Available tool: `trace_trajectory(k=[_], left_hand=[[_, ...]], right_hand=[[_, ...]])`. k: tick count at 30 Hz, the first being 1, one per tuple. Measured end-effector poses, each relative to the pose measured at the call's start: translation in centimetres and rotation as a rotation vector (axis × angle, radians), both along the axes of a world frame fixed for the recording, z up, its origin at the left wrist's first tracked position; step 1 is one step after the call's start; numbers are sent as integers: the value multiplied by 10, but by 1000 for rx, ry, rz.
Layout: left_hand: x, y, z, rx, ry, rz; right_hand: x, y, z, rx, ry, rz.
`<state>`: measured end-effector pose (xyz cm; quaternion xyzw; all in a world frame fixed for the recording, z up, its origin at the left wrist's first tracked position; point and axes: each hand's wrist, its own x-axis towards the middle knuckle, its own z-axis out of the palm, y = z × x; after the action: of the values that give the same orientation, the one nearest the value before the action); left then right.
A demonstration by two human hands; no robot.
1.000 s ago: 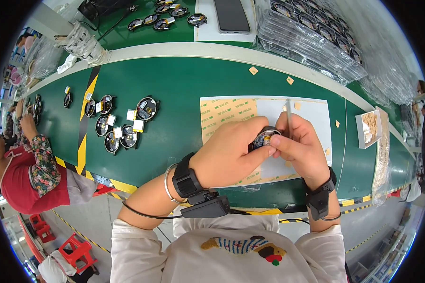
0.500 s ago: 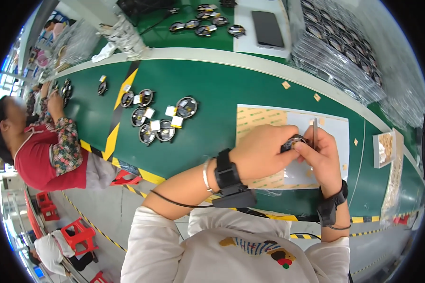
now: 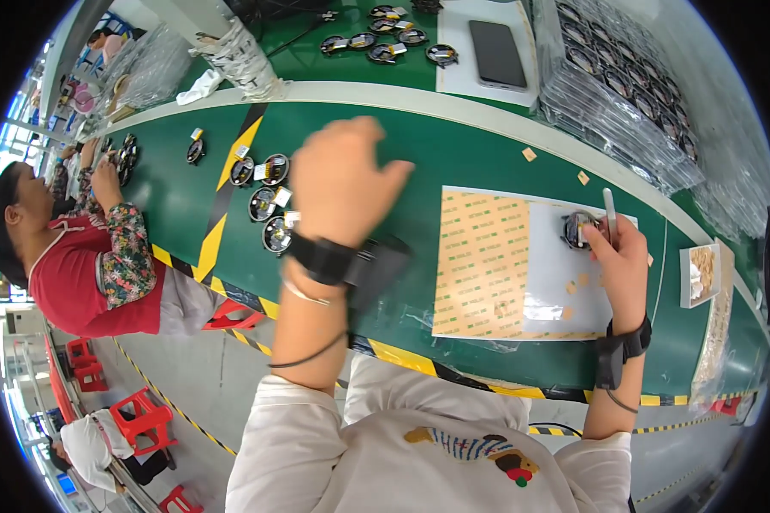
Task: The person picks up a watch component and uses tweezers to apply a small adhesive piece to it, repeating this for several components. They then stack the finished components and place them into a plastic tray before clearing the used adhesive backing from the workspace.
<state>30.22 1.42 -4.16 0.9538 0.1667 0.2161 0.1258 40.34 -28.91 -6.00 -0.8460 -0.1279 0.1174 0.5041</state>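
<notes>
My right hand (image 3: 622, 261) is closed on a round black electronic housing (image 3: 576, 229) and a slim metal tool, apparently tweezers (image 3: 608, 209). Both are above the right side of a white sheet (image 3: 565, 295) with small tan adhesive pieces. My left hand (image 3: 338, 184) is stretched over the green table, thumb spread from the fingers. Nothing shows in it, though its fingertips are partly out of sight. Beside it on the left lie several round black housings (image 3: 263, 204) with small white and yellow batteries; the hand and wrist cover part of the group.
Tan printed backing paper (image 3: 481, 265) covers the sheet's left part. A small white box (image 3: 698, 275) of tan pieces stands right. On the back shelf are a phone (image 3: 497, 54), more housings (image 3: 385, 53) and stacked clear trays (image 3: 624, 94). A co-worker (image 3: 94, 256) sits left, past striped tape.
My left hand has let go of the housing and swung left and away from me, over the other housings. My right hand has moved slightly right, keeping the housing and the metal tool.
</notes>
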Motion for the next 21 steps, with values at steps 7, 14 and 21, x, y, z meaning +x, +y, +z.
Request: trace_trajectory(k=[7, 14, 21], left_hand=[[-13, 39, 3, -212, 483, 67], [15, -33, -11, -1563, -114, -422], [17, -86, -18, -1965, 256, -582]], right_hand=[[-3, 2, 9, -305, -309, -134], [-9, -4, 8, 448, -206, -89], [-48, 23, 20, 872, 275, 76]])
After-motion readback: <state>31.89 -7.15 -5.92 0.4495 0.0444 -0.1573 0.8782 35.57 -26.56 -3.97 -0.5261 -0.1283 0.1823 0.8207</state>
